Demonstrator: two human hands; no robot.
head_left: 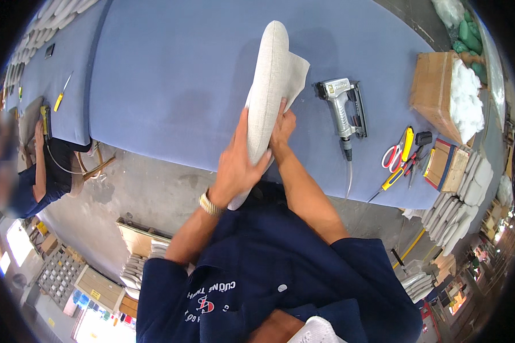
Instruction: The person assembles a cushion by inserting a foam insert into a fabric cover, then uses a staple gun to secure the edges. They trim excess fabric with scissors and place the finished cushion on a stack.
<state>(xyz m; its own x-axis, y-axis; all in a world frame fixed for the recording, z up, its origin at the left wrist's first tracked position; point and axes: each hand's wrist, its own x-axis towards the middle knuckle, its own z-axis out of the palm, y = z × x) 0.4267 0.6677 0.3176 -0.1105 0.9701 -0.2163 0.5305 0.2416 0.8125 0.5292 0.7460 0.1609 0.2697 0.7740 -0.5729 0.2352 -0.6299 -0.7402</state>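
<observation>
A light grey fabric-covered cushion (269, 80) stands on edge between my hands, over the near side of the blue-topped table (166, 74). Its seamed rim faces up, and a loose flap of the same fabric sticks out on its right. My left hand (237, 163) grips the lower left side, thumb across the rim. On the cushion's right, my right hand (282, 126) has its fingers bent against the fabric, partly hidden behind it. A silver staple gun (341, 111) with an air hose lies on the table to the right, untouched.
At the right are a cardboard box (432, 91) of white stuffing, red-handled scissors (390, 159), a yellow cutter (407, 143), a screwdriver (392, 180) and stacked grey pads (449, 220). A co-worker (31, 171) works at the far left, near another screwdriver (59, 100).
</observation>
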